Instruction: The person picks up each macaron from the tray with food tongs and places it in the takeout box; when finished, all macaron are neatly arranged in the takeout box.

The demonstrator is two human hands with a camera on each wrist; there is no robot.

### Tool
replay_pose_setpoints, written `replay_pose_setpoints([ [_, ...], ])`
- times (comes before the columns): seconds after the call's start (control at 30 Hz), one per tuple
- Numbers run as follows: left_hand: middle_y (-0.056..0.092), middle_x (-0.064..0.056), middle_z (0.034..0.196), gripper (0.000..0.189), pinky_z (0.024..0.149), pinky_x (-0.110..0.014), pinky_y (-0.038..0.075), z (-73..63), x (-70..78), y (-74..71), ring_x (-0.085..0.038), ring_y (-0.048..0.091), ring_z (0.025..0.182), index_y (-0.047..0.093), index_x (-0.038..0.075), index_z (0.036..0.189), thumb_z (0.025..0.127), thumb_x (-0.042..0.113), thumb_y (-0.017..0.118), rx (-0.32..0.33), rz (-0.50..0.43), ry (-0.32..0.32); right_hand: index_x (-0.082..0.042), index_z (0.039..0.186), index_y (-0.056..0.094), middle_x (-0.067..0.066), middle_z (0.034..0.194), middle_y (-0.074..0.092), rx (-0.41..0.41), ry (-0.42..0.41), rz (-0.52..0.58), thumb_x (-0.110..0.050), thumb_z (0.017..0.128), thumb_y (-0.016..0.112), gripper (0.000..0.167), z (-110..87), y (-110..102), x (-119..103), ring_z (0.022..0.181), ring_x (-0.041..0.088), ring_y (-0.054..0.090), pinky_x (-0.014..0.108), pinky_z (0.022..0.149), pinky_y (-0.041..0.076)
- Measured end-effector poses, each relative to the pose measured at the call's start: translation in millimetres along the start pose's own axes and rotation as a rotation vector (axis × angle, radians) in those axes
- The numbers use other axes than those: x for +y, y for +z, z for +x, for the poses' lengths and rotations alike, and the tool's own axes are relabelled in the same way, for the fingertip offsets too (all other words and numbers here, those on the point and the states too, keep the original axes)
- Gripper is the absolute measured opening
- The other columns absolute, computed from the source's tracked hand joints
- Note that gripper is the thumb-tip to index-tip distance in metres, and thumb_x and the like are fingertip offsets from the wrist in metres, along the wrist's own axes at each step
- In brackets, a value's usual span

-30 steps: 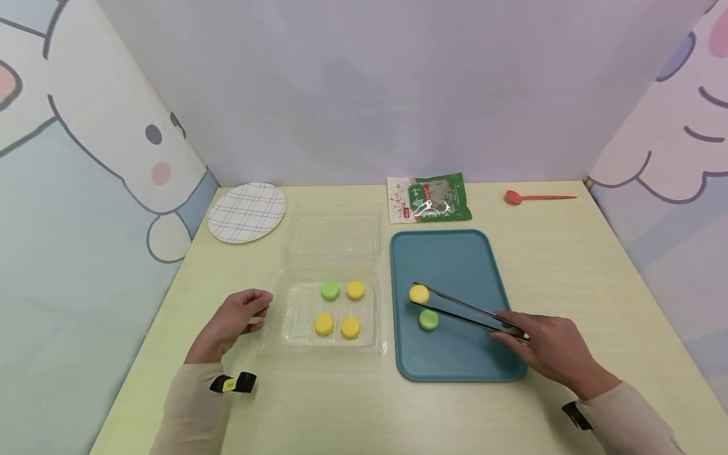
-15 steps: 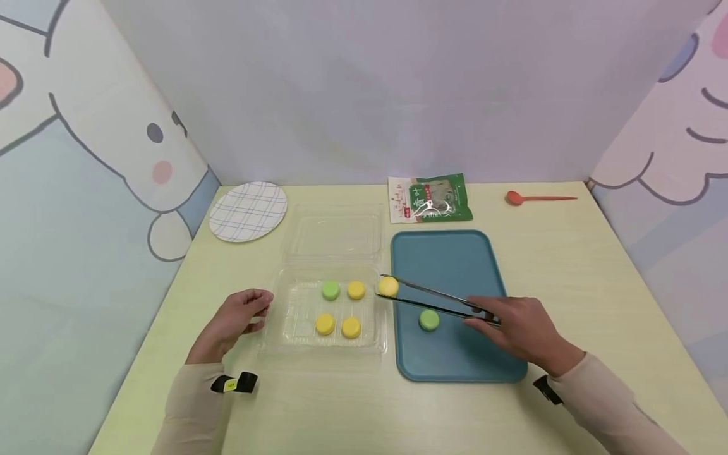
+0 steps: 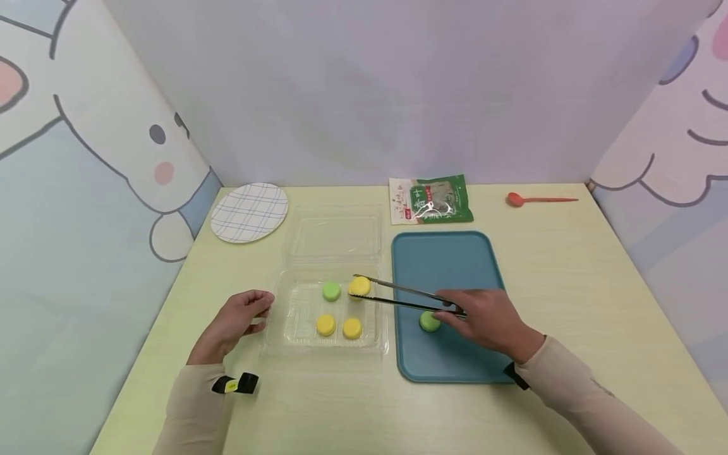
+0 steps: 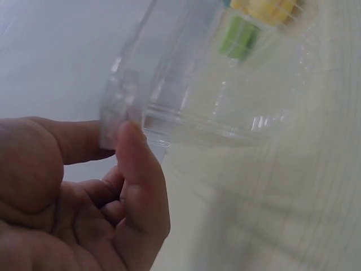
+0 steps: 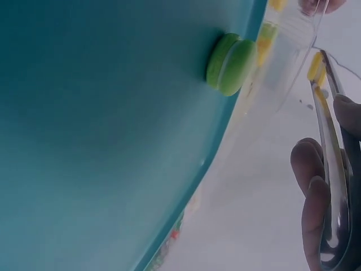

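My right hand [image 3: 491,319] grips metal tongs [image 3: 408,291], whose tips pinch a yellow macaron [image 3: 360,286]. That macaron hangs over the right side of a clear plastic box [image 3: 296,341], in front of another yellow macaron mostly hidden by it. Also inside the box are a green macaron [image 3: 332,291] and two yellow ones, a left one [image 3: 325,325] and a right one [image 3: 352,328]. At the box's left edge my left hand [image 3: 241,316] pinches the rim [image 4: 127,107] between thumb and finger. Below the tongs, a green macaron [image 5: 230,64] lies on the blue tray [image 5: 113,141].
The box's open lid [image 3: 335,234] lies behind it. A checked plate [image 3: 249,213] stands at the back left. Behind the tray is a green and white food packet [image 3: 431,200]; a red spoon [image 3: 540,199] lies at the back right.
My right hand has carried the yellow macaron in the tongs leftward, from above the tray to over the box. The left hand has stayed at the box's edge.
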State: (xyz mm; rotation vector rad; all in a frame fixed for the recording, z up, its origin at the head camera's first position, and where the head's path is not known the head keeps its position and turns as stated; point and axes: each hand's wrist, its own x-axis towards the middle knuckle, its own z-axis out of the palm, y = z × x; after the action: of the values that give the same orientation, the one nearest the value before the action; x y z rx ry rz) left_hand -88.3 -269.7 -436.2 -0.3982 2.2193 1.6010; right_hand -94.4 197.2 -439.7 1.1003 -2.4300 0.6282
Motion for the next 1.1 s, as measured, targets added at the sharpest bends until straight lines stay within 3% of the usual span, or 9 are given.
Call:
replay_pose_setpoints([
  [0.1, 0.055, -0.010, 0.097, 0.038, 0.070, -0.025, 0.054, -0.6, 0.8, 0.2, -0.017, 0.053, 0.087, 0.053, -0.008, 0.125, 0.107, 0.025, 0.052, -0.001, 0.001, -0.006, -0.009, 0.106, 0.074, 0.001, 0.080, 0.073, -0.007, -0.008, 0.014, -0.056, 0.099, 0.054, 0.052, 7.8, 4.1, -3.2, 0.062, 0.005, 0.066, 0.026, 0.050, 0.049],
  [0.27, 0.055, -0.010, 0.097, 0.037, 0.069, -0.025, 0.054, -0.2, -0.6, 0.2, -0.017, 0.053, 0.086, 0.054, -0.008, 0.125, 0.107, 0.025, 0.053, -0.001, -0.006, -0.013, -0.011, 0.106, 0.074, -0.003, 0.077, 0.072, -0.063, -0.002, -0.004, -0.062, 0.100, 0.041, 0.062, 20.3, 10.6, -11.1, 0.060, 0.005, 0.064, 0.023, 0.047, 0.045],
  [0.47, 0.056, -0.011, 0.096, 0.037, 0.069, -0.025, 0.054, 2.3, -1.8, -0.5, -0.017, 0.054, 0.086, 0.055, -0.007, 0.123, 0.106, 0.026, 0.054, 0.007, -0.011, -0.001, -0.013, 0.107, 0.070, -0.007, 0.076, 0.069, -0.211, 0.053, -0.007, -0.042, 0.089, 0.076, 0.034, 40.6, 13.8, -19.0, 0.054, 0.001, 0.053, 0.022, 0.045, 0.039],
  [0.53, 0.056, -0.011, 0.097, 0.037, 0.069, -0.025, 0.054, 2.8, -2.1, -0.5, -0.017, 0.054, 0.086, 0.055, -0.007, 0.123, 0.106, 0.026, 0.054, 0.009, -0.010, 0.001, -0.013, 0.104, 0.068, -0.007, 0.073, 0.067, -0.237, 0.051, -0.012, -0.035, 0.086, 0.081, 0.032, 46.8, 16.0, -20.6, 0.051, 0.000, 0.049, 0.022, 0.043, 0.035],
  [0.67, 0.057, -0.010, 0.096, 0.037, 0.069, -0.025, 0.054, 3.3, -2.0, -0.3, -0.016, 0.054, 0.085, 0.055, -0.008, 0.123, 0.106, 0.025, 0.054, 0.005, -0.013, -0.001, -0.013, 0.098, 0.065, -0.008, 0.067, 0.062, -0.253, 0.016, -0.025, -0.036, 0.087, 0.080, 0.029, 55.6, 23.1, -20.9, 0.047, 0.001, 0.044, 0.022, 0.040, 0.030],
  [0.9, 0.057, -0.010, 0.096, 0.036, 0.068, -0.025, 0.054, 4.7, -2.4, -0.3, -0.015, 0.054, 0.084, 0.054, -0.008, 0.123, 0.107, 0.024, 0.053, -0.001, -0.022, -0.009, -0.014, 0.097, 0.065, -0.006, 0.072, 0.066, -0.257, -0.046, -0.002, -0.036, 0.090, 0.076, 0.026, 69.5, 33.1, -22.7, 0.049, 0.005, 0.050, 0.025, 0.041, 0.033],
  [1.1, 0.056, -0.009, 0.096, 0.035, 0.068, -0.025, 0.054, 4.9, -1.7, -0.8, -0.015, 0.054, 0.084, 0.054, -0.007, 0.124, 0.107, 0.024, 0.053, -0.002, -0.017, -0.019, -0.014, 0.099, 0.067, -0.006, 0.066, 0.061, -0.281, -0.058, -0.031, -0.037, 0.091, 0.076, 0.026, 86.8, 37.2, -29.5, 0.047, 0.006, 0.046, 0.026, 0.040, 0.031],
])
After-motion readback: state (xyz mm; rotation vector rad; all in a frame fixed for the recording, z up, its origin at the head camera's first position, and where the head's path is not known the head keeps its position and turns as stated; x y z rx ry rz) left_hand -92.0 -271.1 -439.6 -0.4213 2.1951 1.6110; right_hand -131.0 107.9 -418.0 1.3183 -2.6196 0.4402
